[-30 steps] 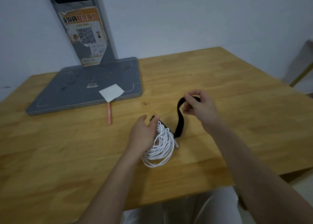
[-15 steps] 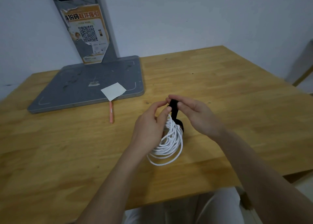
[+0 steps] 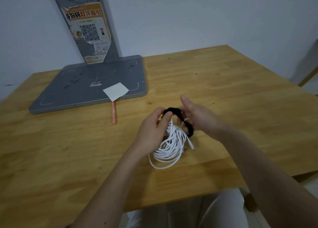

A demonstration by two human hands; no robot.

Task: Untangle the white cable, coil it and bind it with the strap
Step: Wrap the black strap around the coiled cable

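The white cable point(image 3: 169, 146) is gathered into a loose coil, its lower loops resting on the wooden table point(image 3: 223, 93). One plug end sticks out at the coil's right. My left hand point(image 3: 153, 127) pinches the top of the coil together with one end of the black strap point(image 3: 182, 119). The strap arches over the top of the coil and runs down its right side. My right hand point(image 3: 197, 115) is against the strap on the right, fingers partly spread; its grip on the strap is blurred.
A grey flat stand base point(image 3: 89, 84) with an upright post and a QR-code poster point(image 3: 87, 33) sits at the back left. A white paper note point(image 3: 116, 91) lies on its edge, and an orange pen point(image 3: 113, 114) lies in front of it. The table edge is near my lap.
My right hand has carried the strap from stretched out on the right over the top of the coil. Both hands have come together at the coil's top and the strap now curves down its right side.
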